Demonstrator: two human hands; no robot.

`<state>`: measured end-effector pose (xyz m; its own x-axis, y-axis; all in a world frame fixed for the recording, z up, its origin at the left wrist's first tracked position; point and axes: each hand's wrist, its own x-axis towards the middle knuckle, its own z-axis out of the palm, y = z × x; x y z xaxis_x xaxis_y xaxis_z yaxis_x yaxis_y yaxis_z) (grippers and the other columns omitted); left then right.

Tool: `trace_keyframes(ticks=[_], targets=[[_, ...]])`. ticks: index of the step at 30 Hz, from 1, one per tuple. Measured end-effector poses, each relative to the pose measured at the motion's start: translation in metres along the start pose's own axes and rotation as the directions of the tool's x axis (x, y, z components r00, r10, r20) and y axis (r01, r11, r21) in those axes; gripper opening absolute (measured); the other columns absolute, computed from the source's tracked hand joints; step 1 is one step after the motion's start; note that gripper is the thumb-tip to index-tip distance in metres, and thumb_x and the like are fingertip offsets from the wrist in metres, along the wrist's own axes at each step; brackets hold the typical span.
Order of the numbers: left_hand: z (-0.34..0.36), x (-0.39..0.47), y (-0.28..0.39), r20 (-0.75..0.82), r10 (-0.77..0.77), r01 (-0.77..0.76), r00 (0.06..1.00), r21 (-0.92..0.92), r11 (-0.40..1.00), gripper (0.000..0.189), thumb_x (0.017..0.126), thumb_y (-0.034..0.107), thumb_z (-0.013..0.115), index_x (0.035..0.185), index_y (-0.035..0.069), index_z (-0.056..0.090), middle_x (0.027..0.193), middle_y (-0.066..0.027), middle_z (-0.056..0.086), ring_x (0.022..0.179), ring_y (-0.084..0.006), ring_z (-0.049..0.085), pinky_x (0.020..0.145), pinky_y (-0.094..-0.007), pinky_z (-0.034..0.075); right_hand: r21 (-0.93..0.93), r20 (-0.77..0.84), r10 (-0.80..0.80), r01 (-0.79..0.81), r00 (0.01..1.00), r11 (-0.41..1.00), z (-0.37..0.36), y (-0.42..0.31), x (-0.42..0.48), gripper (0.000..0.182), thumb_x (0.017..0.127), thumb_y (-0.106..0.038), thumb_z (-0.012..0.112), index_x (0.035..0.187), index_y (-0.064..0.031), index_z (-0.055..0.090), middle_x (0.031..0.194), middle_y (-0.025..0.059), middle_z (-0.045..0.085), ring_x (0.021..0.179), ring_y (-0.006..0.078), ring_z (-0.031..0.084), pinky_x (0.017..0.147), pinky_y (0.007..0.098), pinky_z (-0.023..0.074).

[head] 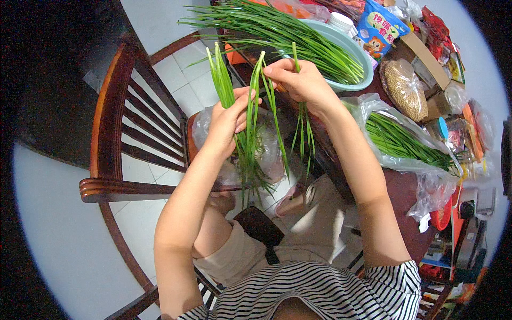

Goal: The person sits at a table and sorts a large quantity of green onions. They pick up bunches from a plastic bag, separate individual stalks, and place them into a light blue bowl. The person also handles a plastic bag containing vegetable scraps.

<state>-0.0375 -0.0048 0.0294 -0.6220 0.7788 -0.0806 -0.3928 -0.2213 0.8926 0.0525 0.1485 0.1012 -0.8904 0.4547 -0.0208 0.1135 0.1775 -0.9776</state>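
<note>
My left hand [230,120] is closed round a bunch of garlic chives [221,80], pale cut ends up and leaf tips hanging down. A further chive stalk [256,74] stands between my hands, its leaves drooping past my left fingers. With thumb and fingertips my right hand [298,80] pinches at a leaf beside this stalk, and more chives [303,124] hang from under its palm. Behind it, a large heap of chives [316,44] lies in a light blue plastic basin [369,72]. Still more chives [408,140] rest in an open clear plastic bag [390,160] at the right.
A wooden chair [106,120] stands at the left, with a clear plastic bag [204,124] holding scraps on its seat. On the dark red table [404,192] are a bag of beans [404,92], a cardboard box [428,60], a blue snack packet [378,30] and a red container [442,216].
</note>
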Motion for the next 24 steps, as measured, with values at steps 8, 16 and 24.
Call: trace_keyframes(ticks=[8, 16, 24], targets=[[0.0001, 0.0019, -0.0028, 0.036, 0.025, -0.021, 0.999, -0.093, 0.995, 0.031, 0.087, 0.022, 0.063, 0.106, -0.001, 0.055, 0.088, -0.0086, 0.064, 0.043, 0.0007, 0.032, 0.038, -0.0154, 0.024, 0.094, 0.057, 0.038, -0.043, 0.998, 0.995, -0.0025, 0.0059, 0.0029, 0.020, 0.084, -0.027, 0.062, 0.087, -0.0072, 0.065, 0.063, -0.0032, 0.056, 0.042, 0.0022, 0.035, 0.038, 0.0198, 0.0208], [0.0035, 0.0011, -0.0024, 0.028, 0.021, -0.020, 0.999, -0.053, 0.998, 0.031, 0.089, 0.027, 0.060, 0.105, 0.001, 0.053, 0.069, 0.0048, 0.053, 0.042, 0.0005, 0.028, 0.038, -0.0157, 0.025, 0.107, 0.047, 0.066, -0.071, 0.997, 0.992, 0.0006, 0.0066, 0.0025, 0.019, 0.086, -0.029, 0.061, 0.085, -0.0098, 0.062, 0.060, -0.0050, 0.051, 0.041, 0.0004, 0.031, 0.037, 0.0187, 0.0166], [0.0008, 0.0020, -0.0036, 0.029, 0.020, -0.016, 0.999, -0.107, 0.994, 0.030, 0.087, 0.019, 0.063, 0.107, -0.001, 0.053, 0.085, -0.0084, 0.064, 0.043, 0.0001, 0.033, 0.037, -0.0157, 0.024, 0.103, 0.061, 0.056, -0.062, 0.997, 0.993, 0.0007, 0.0068, 0.0034, 0.018, 0.086, -0.029, 0.062, 0.084, -0.0109, 0.062, 0.058, -0.0056, 0.050, 0.040, 0.0007, 0.030, 0.038, 0.0200, 0.0156]])
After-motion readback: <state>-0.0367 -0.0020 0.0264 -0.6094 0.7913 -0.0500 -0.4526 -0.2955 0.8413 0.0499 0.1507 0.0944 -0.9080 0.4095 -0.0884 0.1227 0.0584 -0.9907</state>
